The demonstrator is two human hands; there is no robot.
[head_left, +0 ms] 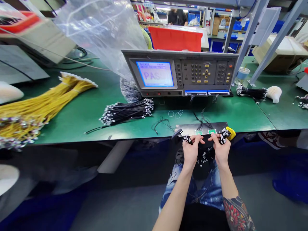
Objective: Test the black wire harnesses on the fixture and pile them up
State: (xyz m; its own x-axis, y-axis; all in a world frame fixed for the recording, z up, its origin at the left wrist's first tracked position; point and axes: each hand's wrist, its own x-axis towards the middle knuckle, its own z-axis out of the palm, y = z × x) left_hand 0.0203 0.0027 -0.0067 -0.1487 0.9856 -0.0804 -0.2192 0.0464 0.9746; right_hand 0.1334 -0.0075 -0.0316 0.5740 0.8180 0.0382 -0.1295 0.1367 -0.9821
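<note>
At the table's front edge my left hand (192, 150) is closed, its fingers pinched around black cables with white connectors (187, 139). My right hand (220, 150) is also closed on black cables with white connectors (223, 136), to the right. Just beyond my fingertips, two small green circuit boards (212, 131) sit on a black strip (221, 125), with dark wires (201, 119) running back from them. A dark clamp (177, 134) stands left of my left hand, and a yellow clamp (231, 132) right of my right hand. More white connectors (204, 157) hang below, between my wrists.
A tester (179, 75) behind the boards shows "PAS" on its screen. Black cable bundles (127, 111) and yellow cables (48, 101) lie left on the green table (84, 128). A red bin (176, 38) stands behind the tester; a cup (243, 73) is at right. A person (177, 16) is far back.
</note>
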